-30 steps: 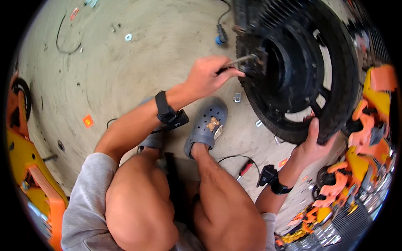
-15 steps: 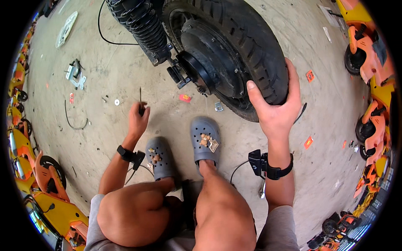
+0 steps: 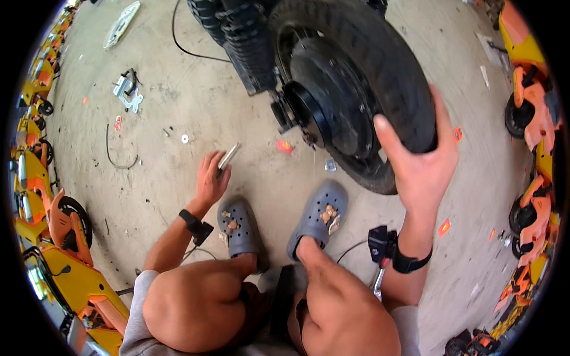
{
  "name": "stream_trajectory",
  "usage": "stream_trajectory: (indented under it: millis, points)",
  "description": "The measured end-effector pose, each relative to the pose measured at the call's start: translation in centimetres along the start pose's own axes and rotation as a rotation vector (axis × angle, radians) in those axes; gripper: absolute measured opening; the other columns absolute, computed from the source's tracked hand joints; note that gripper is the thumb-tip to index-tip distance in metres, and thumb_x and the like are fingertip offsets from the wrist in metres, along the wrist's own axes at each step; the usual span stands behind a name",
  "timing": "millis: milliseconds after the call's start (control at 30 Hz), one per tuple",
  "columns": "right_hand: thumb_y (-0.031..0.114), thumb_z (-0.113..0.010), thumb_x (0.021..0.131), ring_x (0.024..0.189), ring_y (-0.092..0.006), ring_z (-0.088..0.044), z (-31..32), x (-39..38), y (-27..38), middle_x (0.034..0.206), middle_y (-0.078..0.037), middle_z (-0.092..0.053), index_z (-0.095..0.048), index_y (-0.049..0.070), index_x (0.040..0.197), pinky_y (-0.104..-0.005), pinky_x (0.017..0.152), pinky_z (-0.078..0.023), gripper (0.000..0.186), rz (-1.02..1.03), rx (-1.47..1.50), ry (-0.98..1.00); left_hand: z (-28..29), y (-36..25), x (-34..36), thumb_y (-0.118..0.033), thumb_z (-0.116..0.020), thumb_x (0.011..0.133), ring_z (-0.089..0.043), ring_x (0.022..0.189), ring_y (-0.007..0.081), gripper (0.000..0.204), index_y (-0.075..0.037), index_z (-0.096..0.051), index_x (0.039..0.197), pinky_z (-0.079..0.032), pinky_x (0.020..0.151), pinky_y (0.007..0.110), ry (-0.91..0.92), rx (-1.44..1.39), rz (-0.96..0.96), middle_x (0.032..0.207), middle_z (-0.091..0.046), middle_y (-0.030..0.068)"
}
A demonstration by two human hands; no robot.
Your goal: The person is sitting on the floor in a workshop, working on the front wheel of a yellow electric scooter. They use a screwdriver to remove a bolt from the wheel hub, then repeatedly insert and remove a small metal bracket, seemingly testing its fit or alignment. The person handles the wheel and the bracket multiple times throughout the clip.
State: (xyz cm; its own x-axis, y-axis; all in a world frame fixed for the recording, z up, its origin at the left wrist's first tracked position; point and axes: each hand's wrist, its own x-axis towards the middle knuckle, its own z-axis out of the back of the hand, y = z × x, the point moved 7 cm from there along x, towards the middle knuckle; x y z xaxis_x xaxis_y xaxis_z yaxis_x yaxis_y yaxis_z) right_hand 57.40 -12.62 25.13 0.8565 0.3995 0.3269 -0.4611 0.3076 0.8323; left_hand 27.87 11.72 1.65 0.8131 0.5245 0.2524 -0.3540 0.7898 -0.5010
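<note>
My right hand [image 3: 423, 169] grips the near right edge of a black tyre [image 3: 389, 71], thumb on the side facing me and fingers going round the tread. The wheel has a dark round hub [image 3: 332, 92] with bolts. Beside it rises a black ribbed shock absorber [image 3: 246, 44]. My left hand [image 3: 212, 179] is closed on a slim metal tool [image 3: 228, 159], low over the floor in front of my left shoe. The tool's tip points up and to the right; its handle is mostly hidden, so I cannot tell its kind.
A metal bracket [image 3: 129, 92], a washer [image 3: 184, 139], a bent black hose [image 3: 109, 149] and a white oval plate [image 3: 122, 25] lie at left. Near the wheel is a small metal clip [image 3: 330, 165]. My grey clogs [image 3: 322, 212] stand close; orange-yellow vehicles [image 3: 80, 258] line both sides.
The slim tool has swung from upright to tilted right, showing its pale side. My right foot has turned outward. My right hand stays on the tyre while the whole scene shifts rightward in view.
</note>
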Motion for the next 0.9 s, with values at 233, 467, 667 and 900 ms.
stream_trajectory:
  millis: [233,467,667,900]
  points:
    - [0.013,-0.076,0.08,0.109,-0.0184,-0.059,0.0,0.1,-0.1,0.122,-0.016,-0.062,-0.05,-0.007,0.134,-0.0315,0.096,-0.046,0.062,0.017,0.072,0.039,5.1,-9.5,8.2,0.002,-0.066,0.084,-0.056,0.113,0.0358,0.039,0.002,-0.055,0.122,-0.044,0.096,0.04,-0.185,-0.199,-0.236,0.122,-0.057,0.0209]
    - [0.04,-0.041,0.098,0.134,-0.0368,-0.044,6.1,-5.5,-4.7,0.142,-0.024,-0.045,-0.035,-0.007,0.143,-0.0532,0.111,-0.031,0.065,0.431,0.13,-0.384,4.7,-10.3,9.7,0.001,-0.061,0.088,-0.057,0.112,0.0325,0.035,0.002,-0.053,0.122,-0.046,0.093,0.039,-0.277,-0.336,-0.21,0.122,-0.057,0.0204]
    - [0.047,-0.037,0.099,0.139,-0.0342,-0.035,2.4,-6.6,-8.5,0.147,-0.025,-0.038,-0.032,-0.008,0.142,-0.0482,0.113,-0.028,0.07,0.338,-0.009,-0.399,3.2,-4.7,6.5,-0.005,-0.05,0.098,-0.052,0.121,0.0217,0.033,-0.002,-0.048,0.131,-0.043,0.096,0.033,-0.297,-0.445,0.025,0.134,-0.052,0.0148]
    - [0.062,-0.044,0.093,0.134,-0.0313,-0.039,0.1,-5.6,-9.7,0.143,-0.023,-0.04,-0.028,-0.007,0.145,-0.0432,0.111,-0.03,0.088,0.103,0.359,-0.145,-0.9,-6.0,5.5,-0.007,-0.058,0.095,-0.062,0.092,0.0202,0.021,-0.001,-0.06,0.115,-0.049,0.082,0.032,-0.073,-0.458,0.143,0.104,-0.066,0.0122]
